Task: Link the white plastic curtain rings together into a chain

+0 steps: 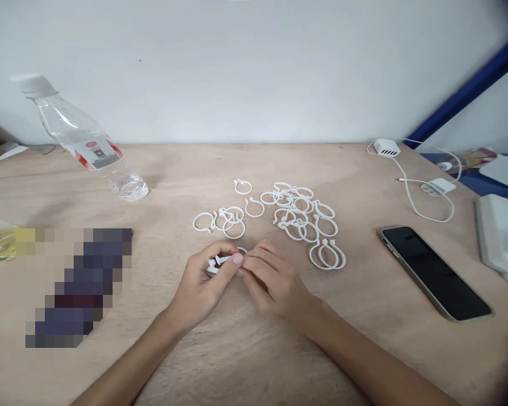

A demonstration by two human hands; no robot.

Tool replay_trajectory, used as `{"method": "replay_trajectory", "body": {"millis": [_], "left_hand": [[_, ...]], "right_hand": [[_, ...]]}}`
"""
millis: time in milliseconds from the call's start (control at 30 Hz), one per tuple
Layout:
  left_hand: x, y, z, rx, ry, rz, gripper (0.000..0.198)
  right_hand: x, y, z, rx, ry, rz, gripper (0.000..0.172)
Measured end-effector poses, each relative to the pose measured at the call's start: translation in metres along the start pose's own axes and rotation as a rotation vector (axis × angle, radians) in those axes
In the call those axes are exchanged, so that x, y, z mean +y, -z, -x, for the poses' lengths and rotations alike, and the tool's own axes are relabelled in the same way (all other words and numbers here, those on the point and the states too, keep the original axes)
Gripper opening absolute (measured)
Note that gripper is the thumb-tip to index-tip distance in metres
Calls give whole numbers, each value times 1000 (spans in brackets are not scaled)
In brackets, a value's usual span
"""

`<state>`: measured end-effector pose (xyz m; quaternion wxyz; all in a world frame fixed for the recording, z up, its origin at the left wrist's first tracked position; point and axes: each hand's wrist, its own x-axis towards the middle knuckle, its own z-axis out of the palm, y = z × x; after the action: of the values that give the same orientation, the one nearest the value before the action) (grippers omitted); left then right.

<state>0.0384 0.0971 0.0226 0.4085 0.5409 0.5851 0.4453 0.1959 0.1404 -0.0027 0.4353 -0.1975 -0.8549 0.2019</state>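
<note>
Both hands pinch one white ring over wooden table.
Left hand (205,285) and right hand (271,279) meet on ring (220,263); loose rings (298,217) behind; phone (434,272) right, bottle (84,141) left.

bottle (87,144) label, print unreadable

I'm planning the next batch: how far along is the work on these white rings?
Done is hard to judge: a small group of rings lies apart from the larger pile. In hand: the left hand and right hand both pinch one white ring piece. The pile looks untouched.
</note>
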Motion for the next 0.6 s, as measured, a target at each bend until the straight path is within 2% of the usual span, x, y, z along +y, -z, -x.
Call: {"method": "replay_trajectory", "body": {"millis": [133,200,267,367,467,533,600], "left_hand": [[-1,-3,-1,-50,-19,-48,23],[-3,-3,0,-82,-52,-80,23],[-4,-3,1,-92,-69,-122,27],[-4,-2,4,-111,-80,-151,33],[-5,-2,5,-133,-93,-92,35],[-6,-2,5,-78,-91,-17,37],[-7,-3,4,13,-98,16,39]], "right_hand": [[-3,1,-2,41,-129,-50,15],[-3,1,-4,65,-178,-66,20],[-2,0,-4,43,-151,-72,24],[0,0,-5,35,-137,-82,21],[2,1,-5,84,-320,-120,12],[2,2,-6,121,-509,-201,5],[2,3,-8,161,-680,-316,9]]}}
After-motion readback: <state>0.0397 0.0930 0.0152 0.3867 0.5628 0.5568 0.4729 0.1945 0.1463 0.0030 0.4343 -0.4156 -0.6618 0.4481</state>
